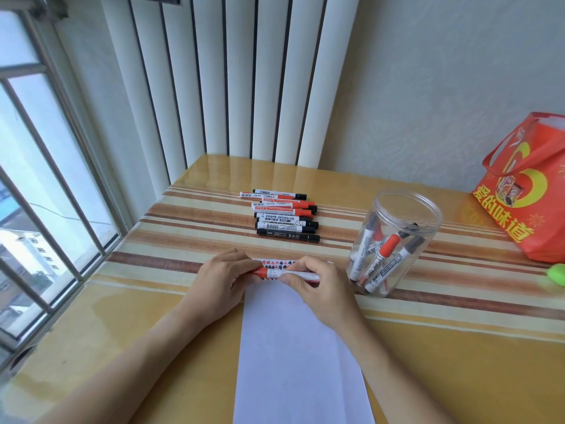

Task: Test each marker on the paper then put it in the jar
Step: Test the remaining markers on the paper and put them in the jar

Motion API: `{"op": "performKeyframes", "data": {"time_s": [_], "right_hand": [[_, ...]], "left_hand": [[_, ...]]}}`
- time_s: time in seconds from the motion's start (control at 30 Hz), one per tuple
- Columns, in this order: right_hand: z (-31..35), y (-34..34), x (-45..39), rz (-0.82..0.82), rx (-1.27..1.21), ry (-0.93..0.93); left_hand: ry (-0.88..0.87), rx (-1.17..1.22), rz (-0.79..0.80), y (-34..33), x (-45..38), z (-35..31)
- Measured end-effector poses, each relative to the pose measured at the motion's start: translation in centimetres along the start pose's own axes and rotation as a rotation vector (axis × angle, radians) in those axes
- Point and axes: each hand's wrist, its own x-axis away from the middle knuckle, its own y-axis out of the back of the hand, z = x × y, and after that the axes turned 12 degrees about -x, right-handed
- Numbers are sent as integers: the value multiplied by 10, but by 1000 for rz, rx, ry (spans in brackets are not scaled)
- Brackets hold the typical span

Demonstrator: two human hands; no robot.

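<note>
A red-capped marker [276, 273] lies level above the far end of the white paper [293, 347]. My left hand [224, 281] pinches its red cap, and my right hand [321, 287] grips the white barrel. Small red and black test marks run along the paper's far edge, just behind the marker. A clear plastic jar [394, 243] stands open to the right of my hands, with several markers leaning inside it. Farther back on the table, a row of several red and black markers [284, 215] lies side by side.
The table [122, 301] has a glossy striped cover. A red gift bag [529, 191] stands at the far right, with a green object [558, 273] at the frame edge below it. A window with bars lines the left; white slats stand behind the table.
</note>
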Motion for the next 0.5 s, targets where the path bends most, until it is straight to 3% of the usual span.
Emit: {"op": "performKeyframes", "data": {"time_s": [0.3, 0.5], "right_hand": [[3, -1, 0, 14, 57, 20], [8, 13, -8, 133, 96, 46]], "left_hand": [[-47, -34, -44, 0, 1, -2], [-34, -41, -40, -2, 1, -5]]}}
